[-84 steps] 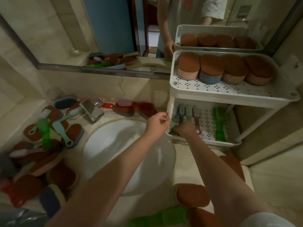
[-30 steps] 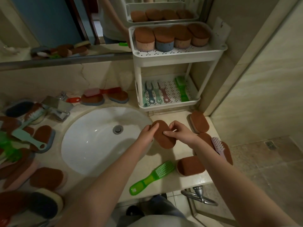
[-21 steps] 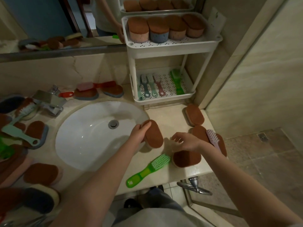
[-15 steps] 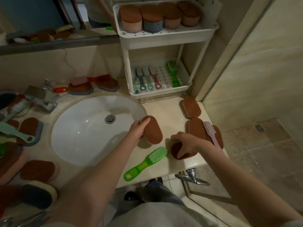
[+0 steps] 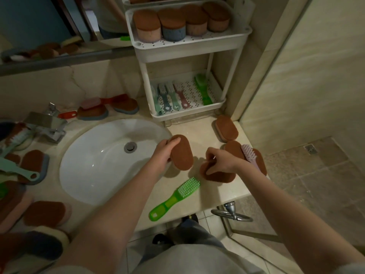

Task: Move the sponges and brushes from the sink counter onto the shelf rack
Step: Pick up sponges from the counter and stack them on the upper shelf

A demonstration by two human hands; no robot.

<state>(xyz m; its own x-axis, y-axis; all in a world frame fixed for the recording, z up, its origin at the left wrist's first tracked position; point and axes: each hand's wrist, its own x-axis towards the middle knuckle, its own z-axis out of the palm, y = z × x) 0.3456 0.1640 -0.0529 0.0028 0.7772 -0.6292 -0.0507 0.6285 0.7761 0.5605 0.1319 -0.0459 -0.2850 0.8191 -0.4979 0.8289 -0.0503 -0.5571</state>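
I see the sink counter wrapping a white basin, with the shelf rack at its back right corner. The rack has stacked sponges on its top tier and brushes on the lower one. The left hand curls around a brown sponge beside the basin's rim. The right hand pinches a second brown sponge lying on the counter. A green brush lies just in front of both.

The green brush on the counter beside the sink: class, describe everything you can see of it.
The green brush looks like translucent bright green plastic: a bristle head of pale tufts facing up, and a flat handle with what looks like a hole at its end. It lies diagonally on the counter beside the sink, handle toward the front edge, touching nothing else.
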